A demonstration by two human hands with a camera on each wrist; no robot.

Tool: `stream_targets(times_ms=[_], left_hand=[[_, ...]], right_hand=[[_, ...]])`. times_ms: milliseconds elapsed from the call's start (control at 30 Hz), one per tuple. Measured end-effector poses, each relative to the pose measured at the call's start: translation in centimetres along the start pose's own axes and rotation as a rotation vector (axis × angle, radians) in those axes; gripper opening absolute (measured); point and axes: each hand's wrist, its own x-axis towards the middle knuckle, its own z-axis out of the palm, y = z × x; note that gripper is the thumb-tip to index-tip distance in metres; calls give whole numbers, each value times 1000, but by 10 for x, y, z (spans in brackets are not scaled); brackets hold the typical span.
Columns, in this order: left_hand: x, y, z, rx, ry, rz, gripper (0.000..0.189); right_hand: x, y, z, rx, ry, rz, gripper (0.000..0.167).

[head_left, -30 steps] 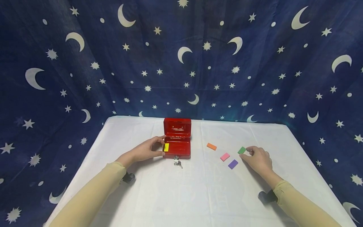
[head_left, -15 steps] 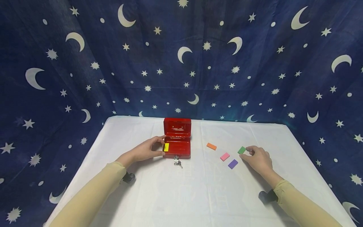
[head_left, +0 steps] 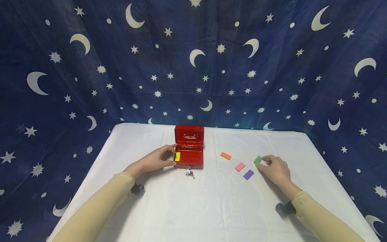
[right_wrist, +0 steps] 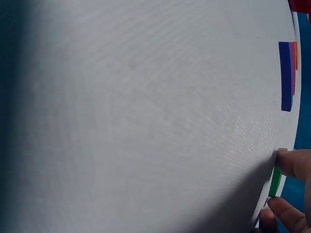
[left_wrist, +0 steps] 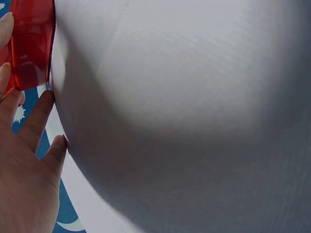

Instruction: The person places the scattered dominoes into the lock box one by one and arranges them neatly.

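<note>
My left hand [head_left: 158,158] grips the left end of a red metal cash box [head_left: 193,167], thumb at the front corner and fingers toward the back. The box's lid [head_left: 189,135] stands raised. A flat yellow block [head_left: 177,156] lies at the left end inside. On the right, my right hand [head_left: 274,170] pinches a green domino-shaped block [head_left: 258,160] between thumb and index finger, low over the white cloth. The right wrist view shows the green block [right_wrist: 275,181] edge-on between the fingertips. In the left wrist view, spread fingers [left_wrist: 36,119] reach up to the box [left_wrist: 32,48].
Between box and right hand lie an orange block [head_left: 225,156], a pink block [head_left: 240,167] and a purple block [head_left: 248,174]. A latch with small keys [head_left: 189,172] hangs at the box's front. A dark blue curtain [head_left: 187,84] with moons and stars rises behind the white-covered table [head_left: 193,211].
</note>
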Motion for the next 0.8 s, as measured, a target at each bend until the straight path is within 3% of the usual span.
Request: stream_targets(times_ms=[800], left_hand=[[0,1,-2,-2,-7,36,51]], right_hand=[[3,-6,-8,-12,-55,-7,57]])
